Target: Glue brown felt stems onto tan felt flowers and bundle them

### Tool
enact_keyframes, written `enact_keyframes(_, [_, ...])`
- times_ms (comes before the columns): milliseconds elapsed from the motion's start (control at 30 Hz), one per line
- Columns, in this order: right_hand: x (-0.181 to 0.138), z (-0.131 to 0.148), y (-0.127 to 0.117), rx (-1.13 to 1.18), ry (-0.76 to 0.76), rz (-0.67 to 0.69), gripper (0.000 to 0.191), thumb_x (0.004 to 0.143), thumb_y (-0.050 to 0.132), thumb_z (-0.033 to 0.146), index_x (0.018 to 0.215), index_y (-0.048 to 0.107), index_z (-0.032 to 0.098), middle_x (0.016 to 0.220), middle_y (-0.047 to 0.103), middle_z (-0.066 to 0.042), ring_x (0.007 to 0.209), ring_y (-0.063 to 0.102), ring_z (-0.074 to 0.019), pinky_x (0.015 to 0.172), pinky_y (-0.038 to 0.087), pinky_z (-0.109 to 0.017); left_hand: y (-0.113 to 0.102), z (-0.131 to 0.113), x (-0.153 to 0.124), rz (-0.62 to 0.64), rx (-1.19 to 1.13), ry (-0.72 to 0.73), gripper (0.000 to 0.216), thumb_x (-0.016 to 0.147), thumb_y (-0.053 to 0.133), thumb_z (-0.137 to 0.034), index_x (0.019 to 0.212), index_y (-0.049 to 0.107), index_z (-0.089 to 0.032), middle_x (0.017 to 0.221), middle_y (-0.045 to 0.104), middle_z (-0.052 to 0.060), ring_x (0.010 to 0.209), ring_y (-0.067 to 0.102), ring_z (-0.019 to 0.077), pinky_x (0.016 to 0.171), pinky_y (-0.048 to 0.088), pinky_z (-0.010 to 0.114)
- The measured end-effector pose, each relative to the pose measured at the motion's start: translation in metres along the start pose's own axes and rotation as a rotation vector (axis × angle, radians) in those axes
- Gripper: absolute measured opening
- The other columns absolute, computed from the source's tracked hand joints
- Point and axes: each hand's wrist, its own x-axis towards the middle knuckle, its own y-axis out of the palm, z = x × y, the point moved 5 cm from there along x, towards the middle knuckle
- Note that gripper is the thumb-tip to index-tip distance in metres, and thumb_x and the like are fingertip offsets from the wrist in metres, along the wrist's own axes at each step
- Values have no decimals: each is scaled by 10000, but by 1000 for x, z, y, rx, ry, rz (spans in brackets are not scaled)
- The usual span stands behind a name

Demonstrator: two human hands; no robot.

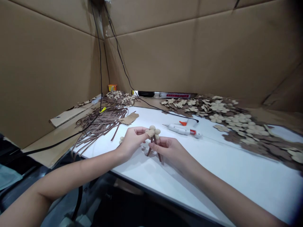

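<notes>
A beige felt flower (153, 132) with rounded petals sits between my hands, above a looped brown striped ribbon (154, 150). My left hand (133, 142) pinches the flower's left side between thumb and fingers. My right hand (167, 150) comes in from the right, its fingers at the ribbon just under the flower. Part of the flower and ribbon is hidden by my fingers. Another small beige piece (121, 140) shows just behind my left hand. A white hot glue gun (182, 129) with an orange part lies on the table beyond my hands, touched by neither.
A heap of brown striped ribbon strips (100, 126) lies left on the white table (236, 179). Piles of beige and brown felt flowers (239, 126) spread along the back and right. Cardboard walls (151, 56) surround the table. A black cable (125, 71) hangs down and crosses it.
</notes>
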Motion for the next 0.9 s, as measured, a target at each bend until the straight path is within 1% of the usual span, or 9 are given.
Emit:
enact_keyframes(200, [-1, 0, -6, -39, 23, -15, 348, 750, 602, 477, 627, 549, 156, 513, 377, 59, 446, 279, -64, 417, 171, -228, -5, 2, 2, -79, 31, -22, 290, 681, 690, -399, 721, 704, -112, 684, 638, 42, 619, 510, 101, 564, 376, 207])
enact_keyframes(267, [-2, 2, -6, -39, 24, -12, 352, 741, 610, 483, 613, 545, 162, 500, 357, 65, 440, 253, -63, 416, 154, -234, -5, 2, 2, -86, 26, -27, 286, 677, 690, -393, 718, 700, -110, 691, 641, 48, 628, 518, 107, 566, 379, 211])
enact_keyframes(433, [-2, 7, -9, -93, 15, -2, 344, 753, 589, 477, 604, 547, 170, 530, 394, 51, 466, 275, -76, 440, 183, -240, -6, 3, 2, -96, 17, -36, 266, 677, 682, -371, 704, 689, -106, 682, 635, 52, 631, 527, 112, 564, 378, 212])
enact_keyframes(533, [-2, 13, -14, -235, -33, -72, 301, 742, 588, 418, 570, 524, 180, 536, 451, 36, 495, 348, -96, 464, 229, -242, -7, 4, 3, -117, 28, -40, 265, 671, 681, -370, 669, 677, -105, 662, 628, 50, 606, 510, 105, 553, 373, 212])
enact_keyframes(633, [-2, 17, -16, -357, -67, -131, 249, 733, 576, 360, 559, 531, 187, 547, 517, 21, 525, 419, -120, 495, 280, -249, -7, 4, 4, -116, 35, -17, 287, 670, 680, -395, 675, 679, -107, 665, 630, 53, 623, 515, 113, 557, 375, 212])
enact_keyframes(700, [-2, 17, -15, -359, -75, -121, 263, 740, 568, 368, 552, 523, 190, 530, 506, 25, 510, 404, -116, 490, 272, -252, -6, 4, 4, -109, 41, -5, 305, 667, 683, -413, 687, 683, -108, 664, 631, 51, 618, 513, 112, 559, 378, 213])
enact_keyframes(800, [-3, 14, -11, -286, -52, -64, 317, 757, 567, 436, 570, 519, 186, 524, 462, 38, 487, 356, -102, 470, 239, -251, -7, 4, 4, -113, 56, -10, 314, 657, 693, -425, 691, 689, -112, 656, 634, 41, 593, 507, 105, 553, 374, 213])
enact_keyframes(900, [-3, 11, -8, -217, -47, -11, 359, 788, 540, 497, 632, 567, 174, 563, 472, 30, 508, 373, -102, 476, 250, -248, -8, 4, 3, -123, 60, -18, 311, 663, 693, -423, 698, 690, -114, 667, 648, 46, 618, 540, 116, 567, 379, 215])
